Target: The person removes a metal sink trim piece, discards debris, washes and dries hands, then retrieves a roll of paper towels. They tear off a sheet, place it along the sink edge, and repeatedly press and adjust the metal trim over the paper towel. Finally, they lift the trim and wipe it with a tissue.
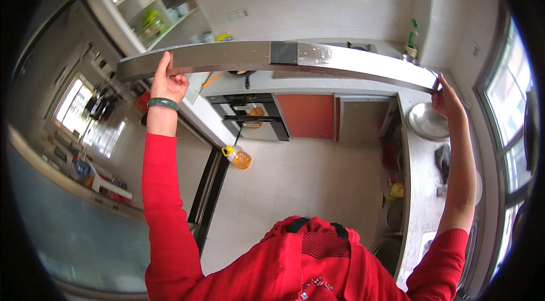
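A long, silvery metal panel (227, 58) with a dark square at its middle spans the view in front of me, above the counter and stove area. Near its left end, my left hand (168, 84) grips the lower edge, one finger pointing up along the front face and the others curled. My right hand (447, 98) holds the far right end, its fingers closed at the edge. Both arms are stretched forward and apart. A green bangle (163, 103) circles my left wrist. The panel hides part of the counter behind it.
A jug of amber liquid (237, 157) with a yellow top stands on the tiled floor. On the right counter (419, 187) lie a round metal lid or pan (428, 121) and a dark cloth-like item (442, 163). Open shelves (164, 14) hold kitchenware at upper left. A window (508, 113) is at right.
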Demonstrator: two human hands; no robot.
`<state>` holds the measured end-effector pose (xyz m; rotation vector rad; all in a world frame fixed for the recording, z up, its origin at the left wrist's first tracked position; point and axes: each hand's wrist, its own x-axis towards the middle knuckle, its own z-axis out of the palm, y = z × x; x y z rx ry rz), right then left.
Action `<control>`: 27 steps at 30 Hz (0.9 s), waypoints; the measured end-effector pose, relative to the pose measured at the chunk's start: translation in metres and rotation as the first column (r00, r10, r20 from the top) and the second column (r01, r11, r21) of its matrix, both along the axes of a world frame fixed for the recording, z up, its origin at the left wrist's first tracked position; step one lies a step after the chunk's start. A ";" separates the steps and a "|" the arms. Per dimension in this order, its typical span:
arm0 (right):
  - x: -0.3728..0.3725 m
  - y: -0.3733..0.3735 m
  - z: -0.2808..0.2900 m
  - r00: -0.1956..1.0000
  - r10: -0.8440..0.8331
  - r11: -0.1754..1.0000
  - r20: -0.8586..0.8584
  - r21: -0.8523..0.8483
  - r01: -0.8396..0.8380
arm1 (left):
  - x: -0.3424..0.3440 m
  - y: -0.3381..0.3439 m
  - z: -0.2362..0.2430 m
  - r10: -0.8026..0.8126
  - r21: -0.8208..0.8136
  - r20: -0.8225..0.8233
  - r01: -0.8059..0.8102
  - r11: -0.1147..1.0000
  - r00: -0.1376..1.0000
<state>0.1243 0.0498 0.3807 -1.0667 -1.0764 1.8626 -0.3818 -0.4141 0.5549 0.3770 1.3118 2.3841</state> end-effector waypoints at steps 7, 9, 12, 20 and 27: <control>-0.081 0.043 -0.020 0.974 0.220 0.969 -0.049 -0.103 -0.224 | 0.012 -0.054 0.003 0.083 0.112 -0.138 -0.068 0.991 0.987; -0.108 0.045 -0.026 0.963 0.268 0.956 -0.027 -0.120 -0.269 | 0.009 -0.072 0.002 0.032 0.131 -0.185 -0.008 0.991 0.982; -0.150 0.039 -0.033 0.935 0.346 0.935 -0.072 -0.056 -0.351 | 0.000 -0.094 -0.001 0.111 0.218 -0.224 -0.061 0.974 0.968; -0.292 -0.019 -0.042 0.887 0.455 0.880 -0.083 -0.115 -0.462 | -0.056 -0.160 0.024 0.129 0.417 -0.454 0.082 0.905 0.881; -0.401 -0.079 -0.097 0.859 0.509 0.824 -0.049 -0.261 -0.503 | -0.108 -0.202 0.041 0.022 0.523 -0.447 0.240 0.818 0.894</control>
